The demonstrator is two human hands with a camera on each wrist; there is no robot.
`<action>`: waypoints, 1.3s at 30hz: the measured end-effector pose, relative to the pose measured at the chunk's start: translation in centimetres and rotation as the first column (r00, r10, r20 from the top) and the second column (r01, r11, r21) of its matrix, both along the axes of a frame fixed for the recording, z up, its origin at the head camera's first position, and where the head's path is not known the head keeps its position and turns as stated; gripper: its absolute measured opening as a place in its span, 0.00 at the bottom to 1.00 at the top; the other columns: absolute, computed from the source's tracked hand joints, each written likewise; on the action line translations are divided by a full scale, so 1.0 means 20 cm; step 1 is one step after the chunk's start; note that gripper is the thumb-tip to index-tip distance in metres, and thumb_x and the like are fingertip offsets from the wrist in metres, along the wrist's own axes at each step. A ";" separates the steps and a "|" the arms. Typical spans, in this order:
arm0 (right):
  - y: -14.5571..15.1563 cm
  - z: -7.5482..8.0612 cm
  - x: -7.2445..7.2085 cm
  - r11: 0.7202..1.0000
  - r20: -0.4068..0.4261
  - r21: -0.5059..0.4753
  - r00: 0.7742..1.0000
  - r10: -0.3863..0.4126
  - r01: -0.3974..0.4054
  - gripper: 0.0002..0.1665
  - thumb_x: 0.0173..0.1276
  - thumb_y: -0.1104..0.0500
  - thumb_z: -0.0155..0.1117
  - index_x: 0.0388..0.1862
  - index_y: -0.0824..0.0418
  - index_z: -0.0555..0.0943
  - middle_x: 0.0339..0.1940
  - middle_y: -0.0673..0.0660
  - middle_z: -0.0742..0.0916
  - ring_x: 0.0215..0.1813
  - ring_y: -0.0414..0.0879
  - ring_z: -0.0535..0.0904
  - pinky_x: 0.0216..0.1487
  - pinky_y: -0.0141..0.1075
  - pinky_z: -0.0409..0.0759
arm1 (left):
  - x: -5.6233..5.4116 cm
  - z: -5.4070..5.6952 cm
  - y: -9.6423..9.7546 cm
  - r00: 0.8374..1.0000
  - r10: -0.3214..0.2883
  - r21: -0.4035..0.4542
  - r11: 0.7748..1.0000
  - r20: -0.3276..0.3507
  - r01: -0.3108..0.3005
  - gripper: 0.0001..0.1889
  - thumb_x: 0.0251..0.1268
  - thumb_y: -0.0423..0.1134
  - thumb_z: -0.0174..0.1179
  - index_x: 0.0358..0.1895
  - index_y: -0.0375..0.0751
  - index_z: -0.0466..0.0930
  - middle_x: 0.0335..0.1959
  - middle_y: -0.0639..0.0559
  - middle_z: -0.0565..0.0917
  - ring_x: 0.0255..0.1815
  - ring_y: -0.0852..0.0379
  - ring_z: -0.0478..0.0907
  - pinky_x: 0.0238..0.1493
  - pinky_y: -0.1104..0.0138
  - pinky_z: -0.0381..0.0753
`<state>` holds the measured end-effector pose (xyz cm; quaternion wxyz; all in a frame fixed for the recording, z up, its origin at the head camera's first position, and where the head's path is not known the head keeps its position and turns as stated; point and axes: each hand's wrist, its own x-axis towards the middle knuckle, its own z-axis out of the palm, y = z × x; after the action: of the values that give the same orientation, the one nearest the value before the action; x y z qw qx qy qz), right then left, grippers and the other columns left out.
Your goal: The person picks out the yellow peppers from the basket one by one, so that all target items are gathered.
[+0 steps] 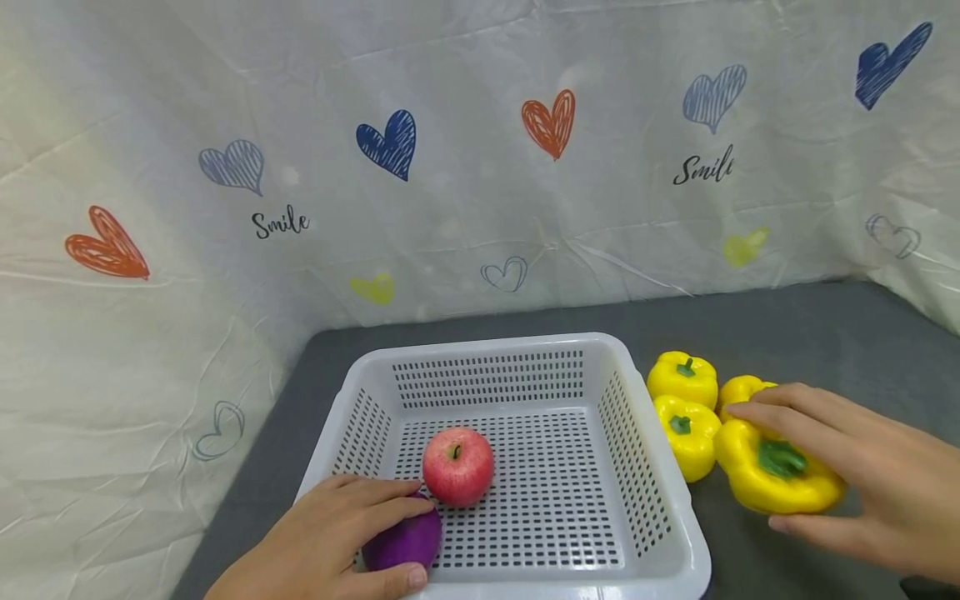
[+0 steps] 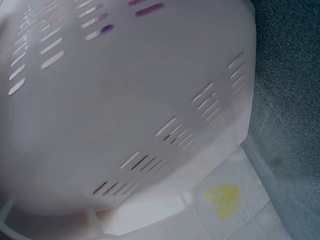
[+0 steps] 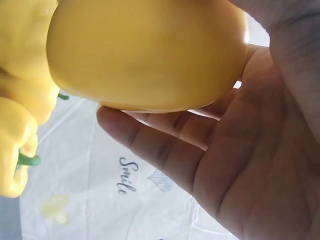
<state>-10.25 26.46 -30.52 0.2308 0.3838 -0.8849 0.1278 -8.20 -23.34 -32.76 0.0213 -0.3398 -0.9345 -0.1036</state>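
Note:
With thumb and fingers spread around it, my left hand (image 1: 322, 537) grips a smooth, round purple fruit or vegetable (image 1: 405, 540) at the near left corner inside a light grey plastic basket (image 1: 487, 343). Just beyond the fingertips, a red apple (image 1: 459, 468) sits on the basket floor. To the right of the basket, my right hand (image 1: 862, 471) holds a yellow bell pepper (image 1: 750, 479) between thumb and fingers, its green stem tilted toward me. The right wrist view shows this pepper (image 3: 145, 55) from its smooth side, fingers (image 3: 160, 145) along its surface.
Several more yellow peppers (image 1: 686, 442) cluster against the basket's right side. A dark grey cloth (image 1: 810, 333) covers the table, and a white sheet printed with hearts (image 1: 450, 217) hangs behind it. In the left wrist view, the basket's slotted outer wall (image 2: 125, 95) fills most of the picture.

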 end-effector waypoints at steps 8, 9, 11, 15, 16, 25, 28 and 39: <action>0.08 -0.06 -0.05 0.990 0.036 0.083 0.992 -0.118 0.114 0.54 0.39 0.24 0.76 0.64 0.46 0.76 0.59 0.44 0.78 0.53 0.39 0.75 0.57 0.13 0.57 | 0.01 0.00 0.00 0.999 -0.008 0.005 1.000 -0.032 0.008 0.26 0.64 0.68 0.57 0.63 0.68 0.79 0.61 0.68 0.78 0.59 0.62 0.75 0.56 0.50 0.73; 0.09 -0.07 -0.06 0.984 0.047 0.106 0.988 -0.148 0.142 0.55 0.36 0.26 0.80 0.64 0.46 0.76 0.58 0.44 0.79 0.52 0.41 0.76 0.55 0.15 0.61 | 0.01 0.00 0.00 0.999 -0.007 0.006 1.000 -0.033 0.007 0.26 0.64 0.68 0.57 0.63 0.68 0.79 0.61 0.68 0.78 0.59 0.62 0.75 0.56 0.50 0.73; 0.10 -0.09 -0.08 0.979 0.069 0.123 0.983 -0.170 0.161 0.55 0.31 0.34 0.85 0.62 0.46 0.76 0.57 0.46 0.80 0.52 0.44 0.77 0.53 0.15 0.62 | 0.00 0.00 0.00 0.999 -0.006 0.006 1.000 -0.032 0.007 0.26 0.64 0.68 0.57 0.63 0.68 0.79 0.61 0.69 0.78 0.59 0.62 0.75 0.55 0.50 0.73; 0.10 -0.11 -0.10 0.986 0.088 0.104 0.987 -0.136 0.127 0.54 0.27 0.42 0.88 0.60 0.47 0.77 0.54 0.46 0.81 0.52 0.42 0.75 0.55 0.15 0.60 | 0.00 -0.01 0.00 1.000 -0.008 0.003 1.000 -0.022 0.008 0.26 0.64 0.68 0.57 0.63 0.67 0.80 0.61 0.68 0.78 0.59 0.62 0.75 0.55 0.48 0.74; 0.10 -0.12 -0.11 0.991 0.086 0.088 0.990 -0.108 0.100 0.54 0.26 0.44 0.89 0.59 0.48 0.78 0.54 0.45 0.81 0.53 0.42 0.74 0.56 0.14 0.56 | 0.00 -0.01 0.00 1.000 -0.010 0.003 1.000 -0.021 0.010 0.26 0.64 0.68 0.57 0.63 0.67 0.80 0.61 0.68 0.78 0.59 0.62 0.75 0.55 0.48 0.73; 0.07 -0.18 -0.16 0.996 0.082 0.085 0.996 -0.030 0.023 0.51 0.24 0.46 0.88 0.55 0.48 0.78 0.54 0.45 0.80 0.55 0.45 0.73 0.61 0.15 0.48 | -0.01 -0.02 0.01 1.000 -0.016 -0.004 1.000 -0.017 0.016 0.26 0.64 0.68 0.56 0.63 0.67 0.80 0.61 0.68 0.78 0.58 0.61 0.75 0.55 0.48 0.74; 0.07 -0.20 -0.17 0.993 0.107 0.103 0.992 -0.064 0.053 0.51 0.25 0.46 0.89 0.55 0.49 0.79 0.54 0.47 0.81 0.56 0.52 0.75 0.63 0.14 0.43 | -0.01 -0.02 0.02 1.000 -0.019 -0.005 1.000 -0.015 0.019 0.26 0.64 0.68 0.56 0.63 0.66 0.80 0.61 0.67 0.78 0.58 0.61 0.75 0.55 0.47 0.73; 0.04 -0.27 -0.21 0.990 0.191 0.122 0.977 -0.097 0.074 0.48 0.29 0.48 0.89 0.55 0.51 0.79 0.54 0.46 0.83 0.63 0.64 0.72 0.66 0.18 0.32 | -0.01 -0.02 0.01 1.000 0.013 -0.038 0.999 0.022 -0.012 0.27 0.65 0.70 0.54 0.64 0.67 0.79 0.61 0.67 0.78 0.59 0.61 0.75 0.55 0.50 0.74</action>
<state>-14.52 27.20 -35.97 0.1254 0.3433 -0.9250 0.1041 -8.36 -23.13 -33.09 0.0051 -0.3330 -0.9387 -0.0896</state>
